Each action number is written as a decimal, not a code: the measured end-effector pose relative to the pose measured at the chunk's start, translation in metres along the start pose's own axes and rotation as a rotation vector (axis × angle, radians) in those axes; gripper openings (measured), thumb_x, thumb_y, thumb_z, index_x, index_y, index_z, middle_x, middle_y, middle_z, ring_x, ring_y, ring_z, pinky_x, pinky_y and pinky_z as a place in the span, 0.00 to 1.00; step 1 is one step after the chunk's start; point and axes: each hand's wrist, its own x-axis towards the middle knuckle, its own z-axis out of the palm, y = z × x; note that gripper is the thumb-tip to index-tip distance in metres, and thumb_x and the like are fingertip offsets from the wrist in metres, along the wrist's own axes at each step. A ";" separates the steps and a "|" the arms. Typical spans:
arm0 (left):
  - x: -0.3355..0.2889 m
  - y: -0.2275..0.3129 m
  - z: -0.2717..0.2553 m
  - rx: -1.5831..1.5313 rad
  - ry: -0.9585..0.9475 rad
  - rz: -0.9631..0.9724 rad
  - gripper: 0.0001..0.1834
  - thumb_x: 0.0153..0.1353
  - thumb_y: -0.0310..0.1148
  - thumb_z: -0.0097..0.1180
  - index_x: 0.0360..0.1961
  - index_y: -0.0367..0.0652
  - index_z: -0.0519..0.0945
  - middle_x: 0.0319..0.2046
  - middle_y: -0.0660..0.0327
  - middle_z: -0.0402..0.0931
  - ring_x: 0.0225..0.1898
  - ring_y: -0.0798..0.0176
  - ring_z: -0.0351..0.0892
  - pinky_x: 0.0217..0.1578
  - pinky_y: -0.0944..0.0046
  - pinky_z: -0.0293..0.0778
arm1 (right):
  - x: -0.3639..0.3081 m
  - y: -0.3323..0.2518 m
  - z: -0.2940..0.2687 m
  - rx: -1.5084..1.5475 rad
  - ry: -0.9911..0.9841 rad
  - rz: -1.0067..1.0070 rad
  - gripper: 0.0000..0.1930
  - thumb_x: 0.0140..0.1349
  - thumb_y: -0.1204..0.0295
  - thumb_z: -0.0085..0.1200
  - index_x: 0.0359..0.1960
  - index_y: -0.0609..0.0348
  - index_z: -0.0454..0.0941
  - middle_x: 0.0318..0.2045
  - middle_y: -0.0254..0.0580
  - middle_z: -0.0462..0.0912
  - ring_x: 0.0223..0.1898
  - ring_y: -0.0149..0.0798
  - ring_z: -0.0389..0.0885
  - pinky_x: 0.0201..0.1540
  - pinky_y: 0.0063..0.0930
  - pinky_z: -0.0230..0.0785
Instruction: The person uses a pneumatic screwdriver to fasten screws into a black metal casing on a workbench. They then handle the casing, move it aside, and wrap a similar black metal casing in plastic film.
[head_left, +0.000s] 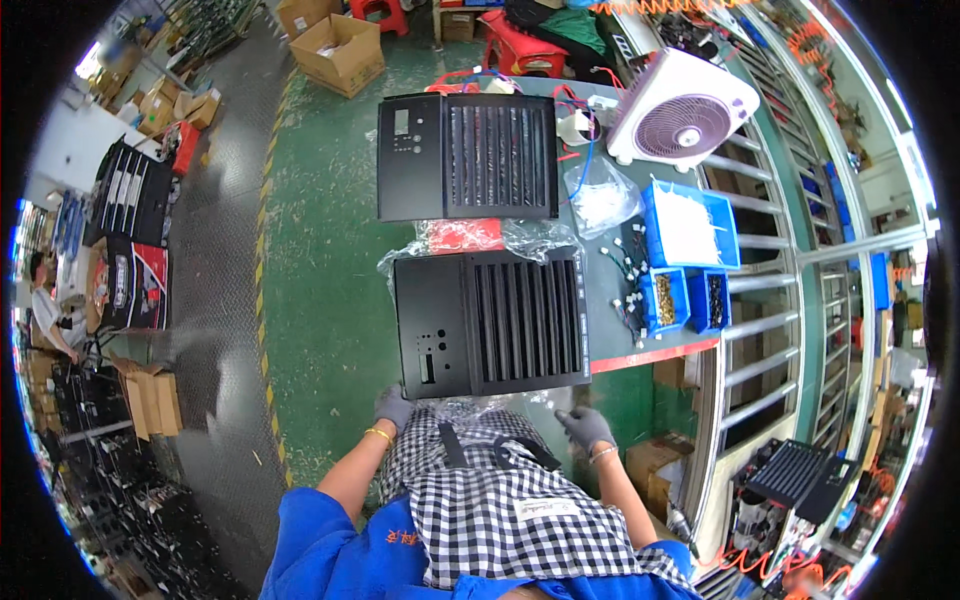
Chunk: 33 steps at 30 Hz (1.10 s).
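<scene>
A black metal panel (435,320) with a ribbed louvre section and small cutouts lies in front of me, on clear plastic wrap. My left hand (393,408), in a grey glove, is closed at the panel's near left corner; part of its fingers is hidden. Just off the near right corner is my right hand (585,428), also gloved in grey. Its fingers are apart, with nothing in them. Beyond the first panel lies a second black panel (412,170), which has a display window and louvres.
On the table (610,345), at the right, are a white fan (688,110), a plastic bag (603,200), cable connectors (628,290) and blue bins (735,235) of small parts. A roller conveyor (765,355) runs alongside. A cardboard box (340,60) sits on the floor at the far left.
</scene>
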 end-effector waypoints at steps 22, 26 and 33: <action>0.016 -0.034 0.025 0.042 -0.100 0.166 0.24 0.57 0.49 0.57 0.46 0.40 0.78 0.47 0.41 0.77 0.52 0.39 0.75 0.54 0.46 0.70 | 0.031 -0.109 0.116 1.430 -0.576 0.052 0.30 0.65 0.47 0.53 0.61 0.54 0.68 0.60 0.42 0.71 0.63 0.48 0.66 0.65 0.49 0.58; 0.022 -0.023 0.011 0.279 -0.043 0.325 0.19 0.54 0.46 0.59 0.38 0.41 0.82 0.38 0.47 0.82 0.43 0.44 0.80 0.47 0.48 0.73 | 0.042 -0.102 0.122 1.483 -0.583 0.102 0.33 0.64 0.44 0.53 0.61 0.55 0.68 0.61 0.44 0.70 0.63 0.49 0.66 0.64 0.47 0.61; 0.028 -0.034 0.021 0.030 -0.083 0.282 0.21 0.57 0.46 0.56 0.38 0.37 0.80 0.38 0.43 0.81 0.45 0.43 0.80 0.48 0.48 0.74 | 0.032 -0.134 0.137 1.305 -0.659 0.278 0.34 0.66 0.50 0.54 0.67 0.55 0.60 0.64 0.51 0.64 0.63 0.49 0.64 0.66 0.48 0.56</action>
